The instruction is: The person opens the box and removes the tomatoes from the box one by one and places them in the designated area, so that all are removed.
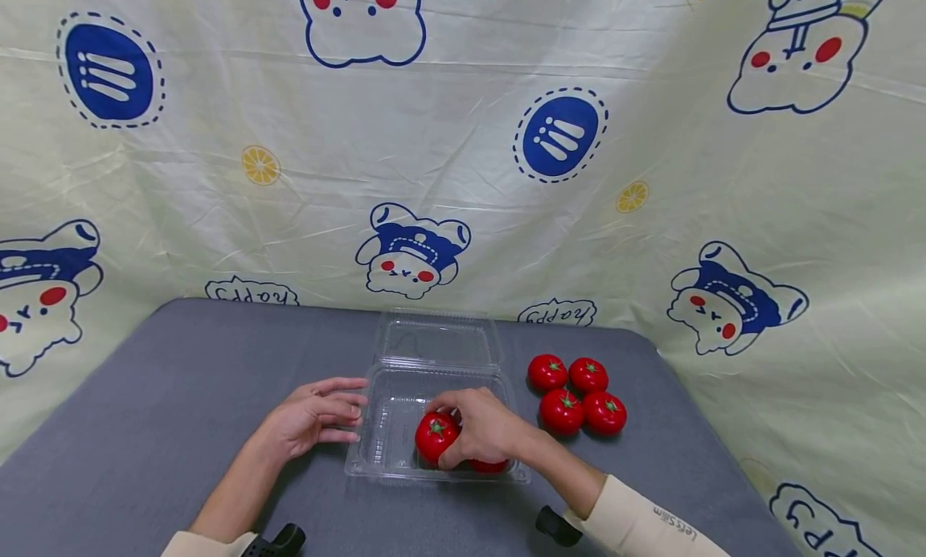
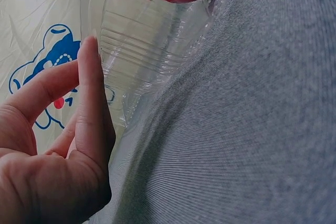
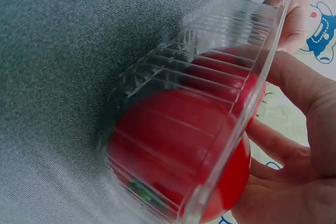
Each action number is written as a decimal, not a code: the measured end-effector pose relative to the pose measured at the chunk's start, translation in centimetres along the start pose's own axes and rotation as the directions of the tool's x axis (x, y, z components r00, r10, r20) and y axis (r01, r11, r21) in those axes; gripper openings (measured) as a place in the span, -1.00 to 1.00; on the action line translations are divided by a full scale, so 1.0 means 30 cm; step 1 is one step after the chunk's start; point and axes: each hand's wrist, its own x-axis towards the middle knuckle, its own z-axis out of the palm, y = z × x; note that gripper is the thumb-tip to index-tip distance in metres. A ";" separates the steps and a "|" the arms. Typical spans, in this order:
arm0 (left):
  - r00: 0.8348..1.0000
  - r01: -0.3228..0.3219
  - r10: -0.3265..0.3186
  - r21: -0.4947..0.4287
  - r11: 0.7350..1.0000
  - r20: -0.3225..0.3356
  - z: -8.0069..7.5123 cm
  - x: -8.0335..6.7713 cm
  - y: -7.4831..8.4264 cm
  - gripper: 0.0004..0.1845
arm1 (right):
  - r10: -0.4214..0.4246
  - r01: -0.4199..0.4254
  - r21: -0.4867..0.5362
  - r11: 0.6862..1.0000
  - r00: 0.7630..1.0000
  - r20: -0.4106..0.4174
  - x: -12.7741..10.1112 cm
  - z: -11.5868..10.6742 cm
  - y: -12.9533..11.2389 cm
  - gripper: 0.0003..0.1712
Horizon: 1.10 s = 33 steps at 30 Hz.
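Observation:
A clear plastic clamshell box [image 1: 394, 428] lies on the table with its lid [image 1: 439, 337] folded back. Inside it, my right hand [image 1: 483, 424] grips a red tomato [image 1: 435, 438] with a green stem star, thumb and fingers around its sides. Another tomato [image 3: 178, 145] sits in the box's near right corner, partly covered by that hand in the head view. My left hand [image 1: 318, 412] is at the box's left rim, fingers extended, fingertips at or touching the edge. In the left wrist view, the left hand [image 2: 68, 145] holds nothing.
Several red tomatoes [image 1: 561, 412] stand in a cluster on the grey-covered table [image 1: 217, 380], right of the box. A printed cloth curtain [image 1: 463, 139] hangs behind the table's far edge.

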 end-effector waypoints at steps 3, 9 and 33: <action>1.000 -0.002 0.002 0.000 1.000 0.002 0.001 0.001 0.002 -0.37 | -0.004 0.004 -0.005 1.000 1.000 -0.030 0.002 -0.004 -0.001 -0.34; 1.000 0.001 -0.001 -0.002 1.000 -0.001 0.003 0.000 0.005 -0.36 | 0.008 -0.008 0.006 1.000 0.998 -0.070 0.003 -0.023 -0.005 -0.30; 1.000 -0.015 0.015 0.006 1.000 0.008 0.002 0.002 -0.002 -0.37 | 0.082 -0.075 0.038 0.996 0.974 -0.210 -0.064 -0.140 0.013 -0.25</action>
